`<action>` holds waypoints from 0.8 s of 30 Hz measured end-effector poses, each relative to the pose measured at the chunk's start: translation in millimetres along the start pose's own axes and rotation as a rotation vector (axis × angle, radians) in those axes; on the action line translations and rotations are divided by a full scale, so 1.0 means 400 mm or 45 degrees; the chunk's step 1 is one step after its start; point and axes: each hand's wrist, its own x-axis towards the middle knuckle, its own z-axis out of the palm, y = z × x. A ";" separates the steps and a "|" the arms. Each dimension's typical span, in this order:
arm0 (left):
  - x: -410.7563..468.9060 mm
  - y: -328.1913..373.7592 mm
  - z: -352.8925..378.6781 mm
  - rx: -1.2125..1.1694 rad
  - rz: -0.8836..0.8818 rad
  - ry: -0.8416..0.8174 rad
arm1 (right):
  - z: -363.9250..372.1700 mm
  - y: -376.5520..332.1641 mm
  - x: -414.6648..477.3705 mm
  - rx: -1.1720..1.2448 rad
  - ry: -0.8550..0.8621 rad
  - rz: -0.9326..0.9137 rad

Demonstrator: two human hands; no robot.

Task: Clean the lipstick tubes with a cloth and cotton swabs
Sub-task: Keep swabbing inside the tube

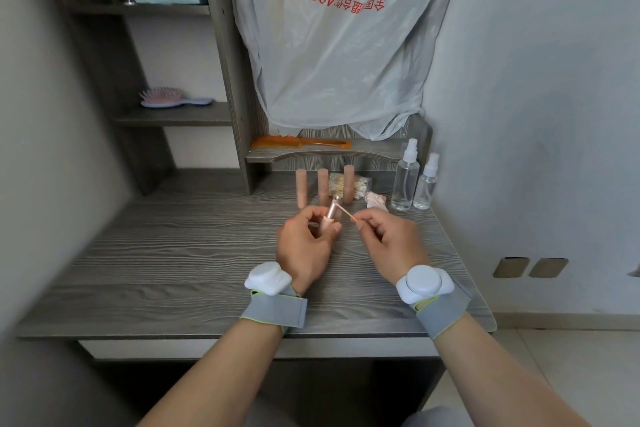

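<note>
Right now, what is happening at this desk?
At a grey desk, a person's left hand holds a lipstick tube while the right hand pinches a cotton swab, its tip near the tube's top. Three more tubes stand behind, with a bag of swabs, a crumpled cloth and two spray bottles nearby.

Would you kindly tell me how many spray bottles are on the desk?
2. Both stand at the far right corner of the desk: the taller spray bottle, and the shorter spray bottle just right of it. No others seem hidden.
</note>
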 end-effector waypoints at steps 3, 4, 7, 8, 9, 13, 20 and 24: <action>0.000 -0.002 0.000 0.027 0.008 0.017 | -0.002 -0.001 0.000 -0.026 -0.053 -0.020; 0.001 -0.003 0.000 0.013 0.008 0.019 | 0.000 -0.001 0.000 -0.039 -0.097 -0.039; -0.002 0.002 -0.001 -0.070 -0.010 -0.014 | 0.004 0.000 0.000 -0.039 -0.148 -0.058; -0.003 0.004 -0.001 -0.097 -0.019 -0.023 | 0.005 0.000 0.001 -0.035 -0.143 -0.053; -0.003 0.006 -0.001 -0.117 -0.027 -0.031 | 0.005 0.000 0.001 -0.031 -0.133 -0.046; -0.004 0.009 0.004 -0.131 -0.042 -0.047 | 0.001 0.000 -0.001 -0.003 -0.023 -0.014; 0.000 -0.004 -0.001 -0.044 -0.006 -0.030 | -0.002 -0.008 -0.005 -0.038 -0.087 -0.036; -0.001 0.002 -0.002 -0.001 -0.005 0.011 | -0.002 -0.004 -0.001 -0.006 0.004 0.008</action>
